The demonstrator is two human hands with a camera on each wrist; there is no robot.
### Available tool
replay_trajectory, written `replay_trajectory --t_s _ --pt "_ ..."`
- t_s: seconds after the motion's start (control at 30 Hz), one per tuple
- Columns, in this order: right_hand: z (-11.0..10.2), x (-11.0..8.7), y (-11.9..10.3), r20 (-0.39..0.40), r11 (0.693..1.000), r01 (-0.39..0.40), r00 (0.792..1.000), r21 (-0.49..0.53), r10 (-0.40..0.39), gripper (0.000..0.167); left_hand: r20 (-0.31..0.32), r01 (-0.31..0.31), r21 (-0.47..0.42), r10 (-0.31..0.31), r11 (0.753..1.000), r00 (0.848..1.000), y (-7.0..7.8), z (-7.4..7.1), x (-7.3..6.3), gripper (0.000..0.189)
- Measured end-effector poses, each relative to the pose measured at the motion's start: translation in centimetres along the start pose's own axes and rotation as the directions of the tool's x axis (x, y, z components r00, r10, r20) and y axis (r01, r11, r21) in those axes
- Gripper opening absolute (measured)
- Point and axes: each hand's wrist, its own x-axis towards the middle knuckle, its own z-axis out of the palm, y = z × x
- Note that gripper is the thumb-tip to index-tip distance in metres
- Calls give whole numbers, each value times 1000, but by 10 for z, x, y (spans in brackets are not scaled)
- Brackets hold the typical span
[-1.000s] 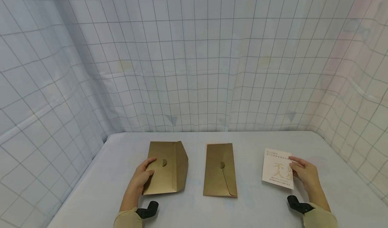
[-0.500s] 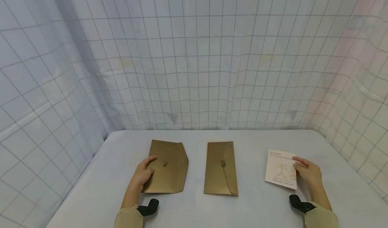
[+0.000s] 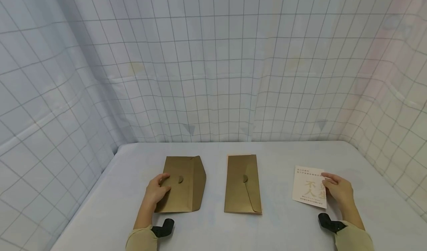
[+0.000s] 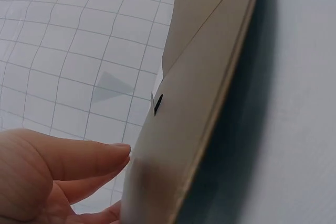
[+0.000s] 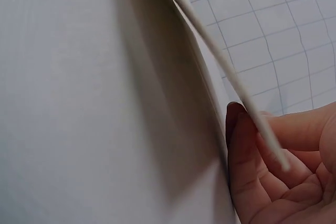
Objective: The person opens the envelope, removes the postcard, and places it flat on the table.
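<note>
At the left, my left hand (image 3: 156, 190) holds a gold envelope (image 3: 178, 201) by its left side, with index finger and thumb over its face. The envelope's flap (image 3: 199, 184) points right, unfolded, beside a half-round slot. In the left wrist view, its near edge (image 4: 220, 95) stands above the white surface with a dark shadow under it. My right hand (image 3: 339, 191) pinches a white card (image 3: 308, 186) with gold lettering by its right edge. The right wrist view shows fingers on both sides of the card (image 5: 223, 59), which is tilted over the surface.
Between the hands lies a second gold envelope (image 3: 241, 195), its flap folded down and a pale edge showing behind it. A white-covered table (image 3: 280, 236) carries everything. Grid-patterned curtains (image 3: 217, 58) enclose the back and both sides. Black wrist devices (image 3: 163, 228) sit by the sleeves.
Both hands keep their holds. The left envelope has tilted slightly and back, and the card has shifted a little to the right. The head view has moved slightly.
</note>
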Motion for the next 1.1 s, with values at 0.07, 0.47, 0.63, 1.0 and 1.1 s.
replay_trajectory --t_s 0.07,0.47,0.63,1.0,1.1 --pt "0 -1 -1 -3 1000 8 1000 -5 -8 44 -1 -3 36 3 999 1000 1 -1 -1 48" --pt "2 -4 -3 -68 997 37 997 -62 -41 42 24 -88 192 85 977 996 12 -8 -8 48" --pt "1 -4 -4 -78 998 19 997 -57 -24 43 30 -86 212 82 973 996 13 -8 -9 51" --pt "1 -2 -3 -112 1000 13 994 -7 -13 41 31 -75 209 70 975 997 13 -8 -6 59" --pt "1 -2 -3 -126 1000 24 992 -20 -26 41 25 -74 215 70 974 997 12 -7 -5 59"
